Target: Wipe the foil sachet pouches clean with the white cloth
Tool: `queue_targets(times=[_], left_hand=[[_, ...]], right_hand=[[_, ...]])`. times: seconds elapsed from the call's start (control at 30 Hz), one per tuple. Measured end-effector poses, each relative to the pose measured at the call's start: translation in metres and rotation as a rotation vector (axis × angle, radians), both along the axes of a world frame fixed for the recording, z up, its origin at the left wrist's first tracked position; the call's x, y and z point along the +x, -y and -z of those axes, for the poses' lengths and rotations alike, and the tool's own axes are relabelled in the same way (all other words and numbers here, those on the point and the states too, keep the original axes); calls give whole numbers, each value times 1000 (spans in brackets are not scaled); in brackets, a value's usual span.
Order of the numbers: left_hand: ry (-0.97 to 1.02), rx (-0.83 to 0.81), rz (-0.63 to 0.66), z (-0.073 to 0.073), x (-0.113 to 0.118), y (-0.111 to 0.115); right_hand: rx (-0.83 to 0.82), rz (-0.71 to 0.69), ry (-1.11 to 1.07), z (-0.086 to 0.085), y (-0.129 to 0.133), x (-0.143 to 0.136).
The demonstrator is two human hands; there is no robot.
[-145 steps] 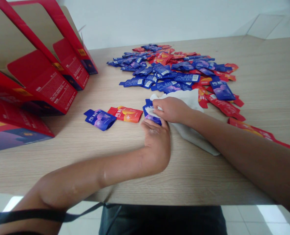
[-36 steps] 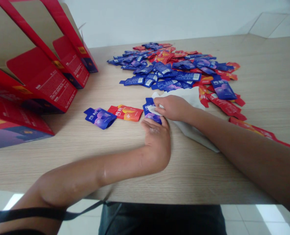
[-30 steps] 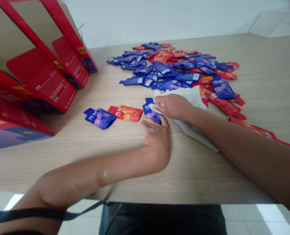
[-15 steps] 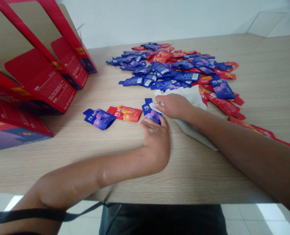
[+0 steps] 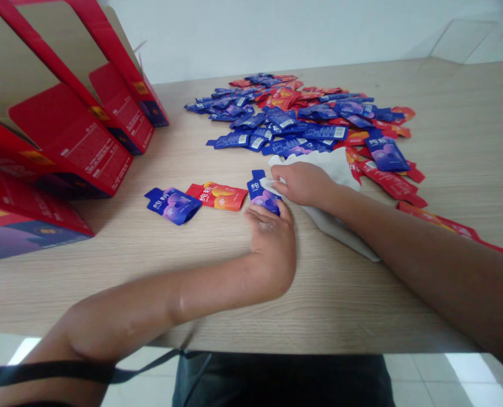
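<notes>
A blue pouch (image 5: 263, 195) lies flat on the wooden table (image 5: 183, 305), its lower end under the fingers of my left hand (image 5: 272, 229). My right hand (image 5: 300, 182) is closed on a white cloth (image 5: 334, 165) and presses a bunched corner of it against that pouch. The rest of the cloth spreads behind and beneath my right wrist. To the left lie a red pouch (image 5: 224, 196) and another blue pouch (image 5: 174, 205), their ends nearly meeting. My left fingertips are partly bent over the pouch's edge.
A pile of blue and red pouches (image 5: 294, 116) covers the table's back middle and trails to the right. Red open boxes (image 5: 77, 135) stand at the left. A clear panel (image 5: 463, 40) leans at the back right. A dark strap (image 5: 141, 370) hangs at the front left.
</notes>
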State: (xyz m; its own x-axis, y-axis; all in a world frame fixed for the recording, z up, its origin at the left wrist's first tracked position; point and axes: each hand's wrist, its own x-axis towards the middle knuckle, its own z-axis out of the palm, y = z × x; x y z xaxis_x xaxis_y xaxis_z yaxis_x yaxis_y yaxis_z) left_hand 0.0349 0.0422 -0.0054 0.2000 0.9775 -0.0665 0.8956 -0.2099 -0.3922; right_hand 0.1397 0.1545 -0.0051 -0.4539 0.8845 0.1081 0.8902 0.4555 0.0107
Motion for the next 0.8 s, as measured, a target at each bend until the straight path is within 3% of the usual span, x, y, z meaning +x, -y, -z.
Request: queue_targets(times=[0.63,0.8], left_hand=[[138,51,-4,2,-1,2],[144,52,15,0,-1,1]], right_hand=[[8,14,-55,-6,5,-2],[19,-69,-147,-15,18,-13]])
